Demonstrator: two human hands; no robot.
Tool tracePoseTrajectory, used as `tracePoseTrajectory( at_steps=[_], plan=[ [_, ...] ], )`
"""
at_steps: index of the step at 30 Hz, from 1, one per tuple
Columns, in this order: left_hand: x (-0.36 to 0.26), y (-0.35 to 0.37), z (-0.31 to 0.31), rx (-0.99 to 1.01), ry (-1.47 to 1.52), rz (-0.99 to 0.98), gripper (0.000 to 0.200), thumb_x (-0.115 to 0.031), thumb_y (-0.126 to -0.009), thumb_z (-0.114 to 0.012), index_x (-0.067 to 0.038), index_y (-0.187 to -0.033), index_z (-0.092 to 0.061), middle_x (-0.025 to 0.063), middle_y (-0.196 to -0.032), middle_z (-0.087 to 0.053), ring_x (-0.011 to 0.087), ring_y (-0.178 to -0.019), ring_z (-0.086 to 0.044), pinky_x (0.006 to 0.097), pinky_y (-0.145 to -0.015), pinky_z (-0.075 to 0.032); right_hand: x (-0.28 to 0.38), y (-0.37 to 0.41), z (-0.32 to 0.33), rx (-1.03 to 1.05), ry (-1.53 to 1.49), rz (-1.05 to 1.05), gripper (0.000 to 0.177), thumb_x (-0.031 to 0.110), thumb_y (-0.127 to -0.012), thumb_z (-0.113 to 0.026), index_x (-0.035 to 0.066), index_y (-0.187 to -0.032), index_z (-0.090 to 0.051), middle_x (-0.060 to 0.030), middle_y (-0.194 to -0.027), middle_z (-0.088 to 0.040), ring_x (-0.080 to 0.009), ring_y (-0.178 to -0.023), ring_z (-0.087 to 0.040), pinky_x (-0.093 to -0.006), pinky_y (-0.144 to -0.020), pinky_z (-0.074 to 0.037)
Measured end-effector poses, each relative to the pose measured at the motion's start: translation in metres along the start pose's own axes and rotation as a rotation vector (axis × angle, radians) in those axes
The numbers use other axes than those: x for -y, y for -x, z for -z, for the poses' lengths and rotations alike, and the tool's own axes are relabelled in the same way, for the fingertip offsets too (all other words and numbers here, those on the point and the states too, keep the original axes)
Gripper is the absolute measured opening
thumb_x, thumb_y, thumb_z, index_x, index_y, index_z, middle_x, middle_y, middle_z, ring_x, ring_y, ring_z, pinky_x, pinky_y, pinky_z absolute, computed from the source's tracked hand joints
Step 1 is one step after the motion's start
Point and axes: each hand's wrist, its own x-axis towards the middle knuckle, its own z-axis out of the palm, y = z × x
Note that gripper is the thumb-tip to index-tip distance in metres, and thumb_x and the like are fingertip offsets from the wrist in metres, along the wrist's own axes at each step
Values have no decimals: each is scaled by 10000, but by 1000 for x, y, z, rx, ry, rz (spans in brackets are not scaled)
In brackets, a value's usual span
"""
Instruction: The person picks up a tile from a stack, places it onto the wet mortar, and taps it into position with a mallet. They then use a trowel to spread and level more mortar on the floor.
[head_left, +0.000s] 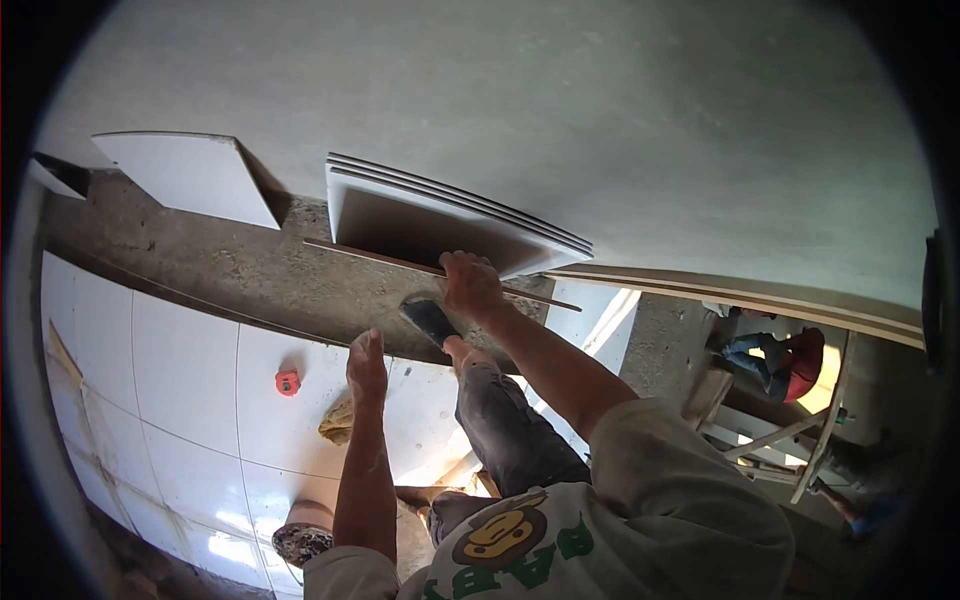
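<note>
My right hand is closed over a long thin brown strip, seen edge-on in front of a leaning stack of white tiles. A dark shadow falls on the face of the front tile. My left hand is raised over the tiled floor, seen from the side with its fingers stretched out and nothing in it. Below it lie a red tape measure and a yellowish sponge-like lump. My foot in a dark shoe stands on the rough bare floor strip between the hands.
Another white tile leans against the grey wall at the left. A round container with a speckled top stands by my left forearm. At the right, a person in a red top is near a wooden frame.
</note>
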Motion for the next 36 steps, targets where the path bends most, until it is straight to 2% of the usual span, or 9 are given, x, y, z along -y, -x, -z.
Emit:
tracePoseTrajectory(
  at_steps=[5, 7, 10, 12, 13, 15, 17, 22, 36],
  plan=[
    [-103, -44, -37, 53, -236, -94, 687, -615, -919, -417, 23, -886, -671, 222, -839, -663, 369, -831, -614, 433, -794, -448, 2, 0, 11, -6, 24, 46, 359, 124, -715, -631, 73, -1062, -553, -127, -1132, -530, -292, -1170, -475, -432, -991, -373],
    [-115, -63, -52, 66, -209, -29, 701, -636, -915, -381, -18, -858, -706, 233, -849, -667, 398, -895, -623, 450, -818, -451, 2, 1, 8, -210, 67, 63, 507, 117, -713, -627, 54, -1203, -514, -159, -1277, -442, -312, -1273, -370, -478, -1082, -276],
    [-131, -71, -59, 27, -405, -34, 701, -642, -918, -345, -52, -833, -713, 228, -859, -672, 404, -913, -627, 486, -828, -449, -1, -4, 18, -190, 89, 70, 615, 170, -750, -636, 47, -1322, -444, -173, -1368, -366, -334, -1315, -321, -510, -1117, -218],
    [-102, -98, -67, 52, -522, -255, 726, -651, -923, -282, -81, -829, -722, 207, -888, -678, 417, -918, -626, 509, -833, -454, -7, -9, 15, -221, 63, 94, 647, 209, -760, -651, 42, -1342, -422, -169, -1380, -353, -339, -1320, -309, -518, -1115, -219],
    [-103, -99, -70, 20, -503, -254, 723, -658, -919, -285, -93, -831, -727, 210, -891, -677, 413, -923, -630, 501, -838, -460, -9, -10, 12, -254, 59, 87, 683, 249, -769, -666, 38, -1362, -400, -166, -1392, -340, -343, -1326, -298, -526, -1112, -219],
    [-141, -84, -65, 43, -408, 8, 741, -737, -860, -338, -117, -855, -745, 199, -926, -686, 390, -972, -633, 474, -854, -471, -11, -8, 16, -314, 54, 137, 782, 287, -756, -708, 33, -1402, -348, -168, -1413, -309, -355, -1344, -264, -526, -1114, -215],
    [-152, -85, -66, 31, -428, 61, 750, -757, -839, -368, -110, -870, -747, 187, -976, -690, 384, -998, -632, 475, -856, -473, -16, -7, 15, -328, 36, 79, 830, 260, -743, -717, 33, -1427, -305, -170, -1428, -284, -357, -1353, -250, -527, -1116, -211],
    [-167, -101, -73, 48, -453, 86, 757, -757, -834, -399, -84, -917, -735, 185, -1016, -687, 372, -1007, -637, 471, -861, -479, -30, 4, 14, -323, 54, 20, 969, 185, -724, -712, 22, -1490, -142, -178, -1466, -217, -363, -1368, -228, -526, -1127, -193],
    [-179, -121, -91, -3, -510, 104, 700, -760, -823, -432, -131, -886, -734, 141, -977, -702, 326, -972, -657, 441, -811, -492, -25, -1, 6, -362, -28, -20, 957, 120, -711, -687, 4, -1482, -133, -204, -1446, -222, -395, -1355, -232, -529, -1144, -184]
  ],
)
